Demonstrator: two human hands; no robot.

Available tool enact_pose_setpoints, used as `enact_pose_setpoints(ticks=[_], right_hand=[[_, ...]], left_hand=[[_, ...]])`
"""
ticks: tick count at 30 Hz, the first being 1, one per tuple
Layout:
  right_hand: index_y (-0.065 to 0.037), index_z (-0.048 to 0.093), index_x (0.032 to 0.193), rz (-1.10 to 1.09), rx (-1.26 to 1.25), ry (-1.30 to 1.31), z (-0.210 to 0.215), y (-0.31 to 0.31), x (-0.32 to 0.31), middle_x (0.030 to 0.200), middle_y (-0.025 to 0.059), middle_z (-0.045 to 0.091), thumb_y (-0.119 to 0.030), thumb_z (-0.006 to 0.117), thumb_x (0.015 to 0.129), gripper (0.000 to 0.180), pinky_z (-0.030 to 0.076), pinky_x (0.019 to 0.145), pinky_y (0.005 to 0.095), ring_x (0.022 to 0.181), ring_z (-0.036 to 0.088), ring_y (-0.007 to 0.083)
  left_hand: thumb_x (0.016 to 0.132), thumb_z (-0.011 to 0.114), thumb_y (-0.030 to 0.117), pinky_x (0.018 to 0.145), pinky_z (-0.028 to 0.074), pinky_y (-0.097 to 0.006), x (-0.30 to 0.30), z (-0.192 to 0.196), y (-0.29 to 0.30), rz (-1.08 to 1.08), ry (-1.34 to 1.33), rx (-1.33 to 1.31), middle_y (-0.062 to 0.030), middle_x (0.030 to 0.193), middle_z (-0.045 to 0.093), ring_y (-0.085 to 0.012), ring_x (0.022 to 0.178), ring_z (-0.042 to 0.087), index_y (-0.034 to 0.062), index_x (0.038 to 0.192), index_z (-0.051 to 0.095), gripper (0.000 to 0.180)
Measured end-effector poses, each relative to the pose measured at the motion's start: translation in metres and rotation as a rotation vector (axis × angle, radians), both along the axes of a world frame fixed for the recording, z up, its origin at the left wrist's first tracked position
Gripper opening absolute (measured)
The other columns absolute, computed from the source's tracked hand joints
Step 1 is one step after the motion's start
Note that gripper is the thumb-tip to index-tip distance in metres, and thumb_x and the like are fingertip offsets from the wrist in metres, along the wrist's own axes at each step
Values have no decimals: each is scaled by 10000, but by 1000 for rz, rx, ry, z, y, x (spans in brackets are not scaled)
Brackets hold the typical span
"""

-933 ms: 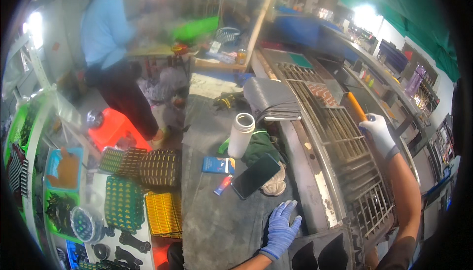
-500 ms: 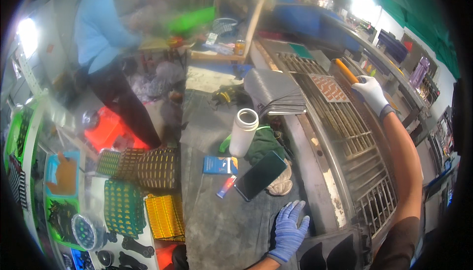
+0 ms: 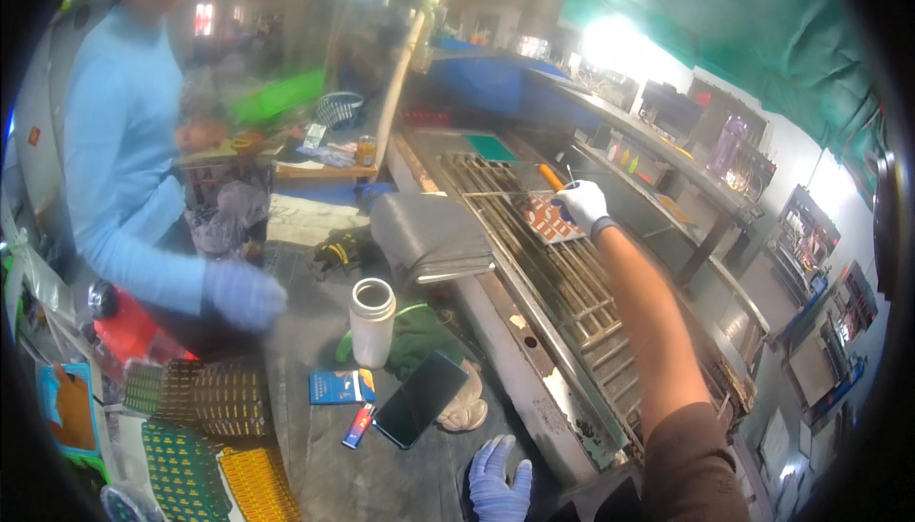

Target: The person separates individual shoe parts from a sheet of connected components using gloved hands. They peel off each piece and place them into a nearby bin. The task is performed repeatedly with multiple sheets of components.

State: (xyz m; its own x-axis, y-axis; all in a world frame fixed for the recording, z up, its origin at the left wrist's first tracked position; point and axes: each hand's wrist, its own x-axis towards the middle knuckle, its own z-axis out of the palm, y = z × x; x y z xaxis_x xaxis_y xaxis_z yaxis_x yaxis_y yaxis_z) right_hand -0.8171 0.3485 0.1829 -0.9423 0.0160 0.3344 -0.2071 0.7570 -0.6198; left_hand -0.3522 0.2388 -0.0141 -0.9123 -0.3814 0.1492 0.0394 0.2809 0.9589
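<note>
My right hand (image 3: 583, 203), in a white glove, is closed round an orange rod-like handle (image 3: 550, 177); its working end cannot be made out. That hand is over a red-and-white patterned sheet (image 3: 554, 218) lying on the slatted metal rack (image 3: 596, 307), and partly covers it. My left hand (image 3: 499, 484), in a blue striped glove, rests with fingers apart on the dark tabletop (image 3: 315, 465) at the lower edge. Nearest to it are a black phone (image 3: 419, 398) and a crumpled beige glove (image 3: 464, 406).
A white bottle without a lid (image 3: 372, 322), a blue box (image 3: 341, 387), a lighter (image 3: 358, 426) and a folded grey sheet stack (image 3: 424, 236) stand or lie on the table. At left, a co-worker (image 3: 124, 150) reaches in. Patterned green and yellow sheets (image 3: 181, 465) lie lower left.
My view has swung, shifting the scene left. My right hand has moved with the orange handle from beside the rack to over the patterned sheet. The co-worker's gloved hand has come toward the table.
</note>
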Motion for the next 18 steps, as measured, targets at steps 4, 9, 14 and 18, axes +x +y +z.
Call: enact_pose_setpoints(ticks=[4, 9, 14, 18], right_hand=[[-1, 774, 839, 62, -80, -8, -30, -11, -32, 603, 91, 678, -192, 770, 828, 192, 487, 493, 318, 490, 640, 163], [-54, 777, 769, 21, -18, -46, -44, -30, -53, 617, 77, 723, -268, 733, 824, 226, 581, 604, 353, 560, 711, 204], [-62, 782, 742, -29, -41, -71, -55, -40, -71, 601, 69, 699, -285, 742, 826, 242, 531, 547, 353, 525, 668, 178], [-62, 810, 795, -67, -104, -42, -69, -47, -92, 624, 74, 712, -250, 750, 808, 199, 531, 536, 334, 532, 671, 168]], left_hand=[[967, 686, 148, 1149, 437, -400, 2, 4, -1, 30, 61, 67, -180, 1412, 624, -325, 1324, 578, 7, 1363, 642, 423], [982, 681, 131, 1157, 430, -391, 6, 3, -1, 41, -16, 181, -169, 1419, 624, -308, 1331, 578, 5, 1381, 634, 422], [994, 668, 152, 1145, 438, -408, 8, 5, -6, 37, 24, 47, -185, 1406, 629, -332, 1323, 582, 11, 1364, 643, 397], [994, 666, 153, 1130, 452, -418, 10, 8, -12, 29, 36, 29, -188, 1374, 649, -349, 1300, 598, 11, 1351, 649, 385]])
